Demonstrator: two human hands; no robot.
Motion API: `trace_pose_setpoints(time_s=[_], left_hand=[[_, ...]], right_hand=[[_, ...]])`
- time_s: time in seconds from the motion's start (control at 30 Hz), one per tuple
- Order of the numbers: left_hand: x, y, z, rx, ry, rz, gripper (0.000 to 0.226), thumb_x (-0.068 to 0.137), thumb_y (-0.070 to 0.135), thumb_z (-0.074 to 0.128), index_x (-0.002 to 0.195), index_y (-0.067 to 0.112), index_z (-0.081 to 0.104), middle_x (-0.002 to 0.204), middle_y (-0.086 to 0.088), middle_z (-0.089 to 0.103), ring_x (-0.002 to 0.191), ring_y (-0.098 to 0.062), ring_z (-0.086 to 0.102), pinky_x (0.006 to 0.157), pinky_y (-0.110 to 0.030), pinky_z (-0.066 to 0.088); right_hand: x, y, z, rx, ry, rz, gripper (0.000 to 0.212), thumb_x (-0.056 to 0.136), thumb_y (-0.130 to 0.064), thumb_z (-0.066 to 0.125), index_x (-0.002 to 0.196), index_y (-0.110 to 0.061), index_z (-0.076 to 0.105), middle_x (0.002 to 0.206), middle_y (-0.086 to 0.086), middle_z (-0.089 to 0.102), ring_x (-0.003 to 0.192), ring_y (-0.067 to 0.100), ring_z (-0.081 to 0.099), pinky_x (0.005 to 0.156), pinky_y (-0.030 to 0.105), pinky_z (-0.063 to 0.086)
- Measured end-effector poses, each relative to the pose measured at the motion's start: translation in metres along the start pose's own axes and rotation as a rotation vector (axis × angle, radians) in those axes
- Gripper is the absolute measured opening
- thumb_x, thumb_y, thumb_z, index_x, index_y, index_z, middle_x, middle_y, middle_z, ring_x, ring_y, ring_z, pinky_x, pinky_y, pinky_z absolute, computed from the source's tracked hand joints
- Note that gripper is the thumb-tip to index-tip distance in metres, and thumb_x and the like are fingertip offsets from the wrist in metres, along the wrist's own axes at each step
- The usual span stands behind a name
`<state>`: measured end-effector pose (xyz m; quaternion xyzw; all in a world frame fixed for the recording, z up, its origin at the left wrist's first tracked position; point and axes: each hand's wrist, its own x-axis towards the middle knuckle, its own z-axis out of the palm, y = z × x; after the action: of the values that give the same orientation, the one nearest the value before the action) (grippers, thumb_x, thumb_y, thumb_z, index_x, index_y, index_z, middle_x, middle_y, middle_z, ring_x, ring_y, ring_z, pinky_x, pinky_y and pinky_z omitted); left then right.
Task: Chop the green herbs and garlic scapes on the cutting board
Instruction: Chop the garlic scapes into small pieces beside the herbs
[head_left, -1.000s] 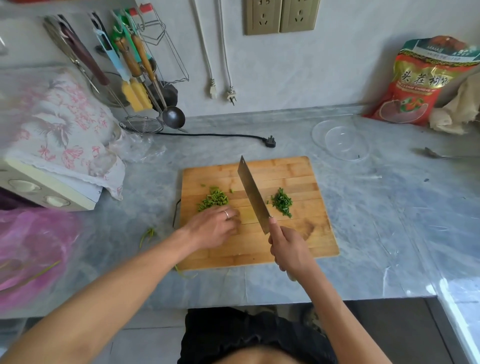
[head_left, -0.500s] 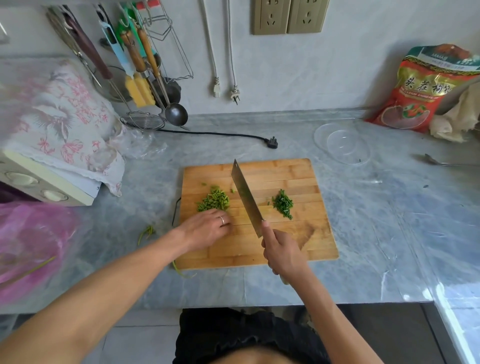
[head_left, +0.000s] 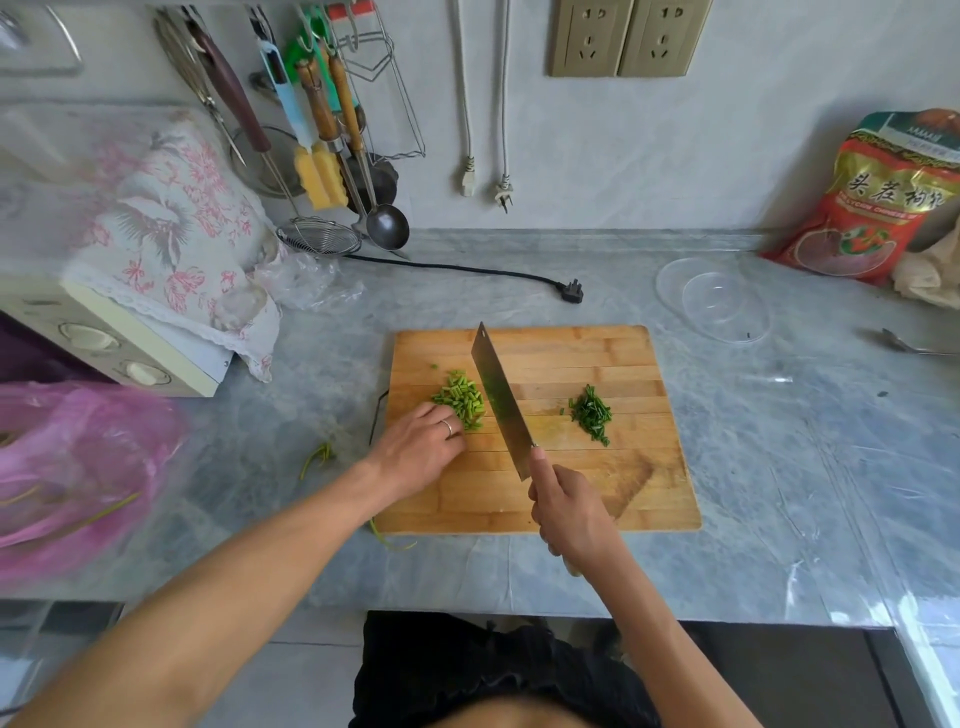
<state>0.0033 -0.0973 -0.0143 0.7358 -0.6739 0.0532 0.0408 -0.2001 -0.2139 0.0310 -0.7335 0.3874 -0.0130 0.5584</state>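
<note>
Garlic scapes (head_left: 461, 399), chopped, piled at nine o'clock of cutting board (head_left: 540, 431), left hand (head_left: 421, 449) resting fingers against them, likely corralling; right hand (head_left: 569, 512) grips cleaver (head_left: 501, 402) beside pile; herbs (head_left: 592, 414) at three o'clock.

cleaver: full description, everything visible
The steel rectangular cleaver has a broad, plain grey blade with a small hole near its far top corner. It stands edge-down on the wooden cutting board, beside the light green chopped pile. The right hand grips its hidden handle, forefinger along the spine.
</note>
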Motion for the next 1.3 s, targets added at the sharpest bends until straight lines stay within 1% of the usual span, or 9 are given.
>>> trace_pose_setpoints(time_s=[0.2,0.3,0.4,0.5,0.6,0.87,1.0,1.1,1.3], left_hand=[[-0.018,0.015,-0.008,-0.293,0.312,-0.534,0.013,0.079,0.005,0.074,0.092,0.010,0.076,0.090,-0.002,0.070,0.083,-0.024,0.064,0.073,-0.036,0.054],[-0.046,0.015,-0.003,-0.330,0.230,-0.768,0.023,0.080,0.012,0.074,0.103,0.010,0.074,0.100,-0.006,0.067,0.089,-0.028,0.066,0.074,-0.038,0.055],[-0.065,0.017,0.005,-0.365,0.130,-0.866,0.024,0.084,0.017,0.073,0.107,0.010,0.073,0.103,-0.007,0.062,0.091,-0.028,0.063,0.073,-0.039,0.054],[-0.069,0.028,0.005,-0.395,0.146,-0.893,0.007,0.084,0.009,0.071,0.089,0.014,0.073,0.089,-0.003,0.060,0.083,-0.028,0.062,0.064,-0.038,0.052],[-0.064,0.045,-0.003,-0.417,0.186,-0.895,0.010,0.084,0.009,0.070,0.083,0.019,0.070,0.086,0.002,0.062,0.081,-0.023,0.062,0.060,-0.036,0.051],[-0.005,0.078,0.004,-0.573,0.177,-0.745,0.010,0.088,0.008,0.066,0.093,0.014,0.072,0.094,-0.001,0.069,0.084,-0.019,0.065,0.070,-0.032,0.052],[-0.023,0.077,0.006,-0.606,0.227,-0.763,0.014,0.086,0.014,0.069,0.099,0.017,0.074,0.097,0.006,0.066,0.079,-0.009,0.062,0.066,-0.016,0.046],[-0.035,0.075,0.009,-0.535,0.154,-0.659,0.019,0.085,0.015,0.073,0.104,0.014,0.076,0.099,0.003,0.064,0.081,-0.015,0.063,0.062,-0.025,0.048],[-0.008,0.081,0.014,-0.510,0.134,-0.681,0.011,0.089,0.015,0.069,0.096,0.014,0.077,0.091,0.000,0.065,0.084,-0.023,0.063,0.062,-0.036,0.052]], right_hand=[[-0.006,0.005,0.004,-0.033,0.013,-0.014,0.065,0.093,-0.068,0.027,0.068,-0.012,0.048,0.056,0.000,0.047,0.050,0.015,0.041,0.052,0.032,0.036],[-0.006,0.008,0.005,-0.057,0.015,-0.014,0.067,0.091,-0.071,0.025,0.068,-0.012,0.049,0.055,0.001,0.047,0.050,0.016,0.042,0.052,0.032,0.036],[-0.008,0.010,0.008,-0.051,0.001,-0.006,0.066,0.092,-0.069,0.027,0.068,-0.012,0.050,0.056,0.001,0.048,0.051,0.016,0.043,0.052,0.033,0.038],[-0.008,0.013,0.009,-0.047,-0.005,0.002,0.067,0.092,-0.069,0.027,0.069,-0.012,0.051,0.056,0.000,0.048,0.051,0.015,0.043,0.053,0.033,0.039],[-0.009,0.015,0.012,-0.049,-0.010,0.001,0.069,0.090,-0.071,0.027,0.069,-0.010,0.052,0.056,0.001,0.048,0.051,0.016,0.043,0.053,0.034,0.038],[-0.019,0.024,-0.001,-0.033,0.063,0.050,0.062,0.097,-0.062,0.030,0.069,-0.009,0.048,0.059,0.006,0.045,0.054,0.019,0.040,0.055,0.035,0.037],[-0.024,0.031,-0.005,-0.008,0.083,0.056,0.062,0.095,-0.065,0.029,0.070,-0.011,0.045,0.058,0.006,0.039,0.052,0.018,0.036,0.052,0.033,0.034],[-0.026,0.036,-0.003,0.001,0.072,0.057,0.062,0.093,-0.067,0.029,0.071,-0.012,0.043,0.060,0.006,0.036,0.053,0.017,0.033,0.052,0.033,0.031],[-0.025,0.031,0.000,-0.005,0.068,0.042,0.065,0.098,-0.060,0.029,0.073,-0.003,0.047,0.061,0.008,0.039,0.055,0.020,0.037,0.053,0.034,0.032]])
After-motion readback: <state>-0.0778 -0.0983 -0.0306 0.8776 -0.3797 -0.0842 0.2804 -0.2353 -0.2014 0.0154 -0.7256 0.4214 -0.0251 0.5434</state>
